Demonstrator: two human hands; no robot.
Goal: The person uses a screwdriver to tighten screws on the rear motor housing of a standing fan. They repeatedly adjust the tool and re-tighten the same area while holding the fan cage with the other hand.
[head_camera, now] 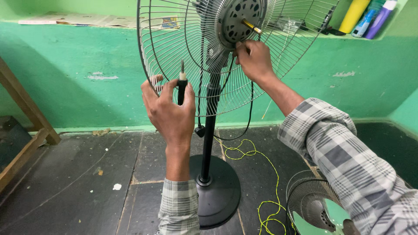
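Observation:
A pedestal fan stands in front of me with its rear wire guard [174, 48] mounted and the blade off, so the motor face [240, 17] and brass shaft [251, 27] are bare. My left hand [167, 111] grips the guard's lower rim and holds a black-handled screwdriver [181, 85] upright, tip pointing up. My right hand [253, 58] reaches through to the guard just below the motor face, fingers pinched there; what they pinch is hidden.
The fan's black pole [209, 130] and round base [215, 191] stand on the dark tiled floor. A yellow cord [265, 182] trails right. A second wire guard [313, 202] lies at bottom right. Bottles [368, 17] stand on a green ledge; a wooden frame [24, 130] leans at left.

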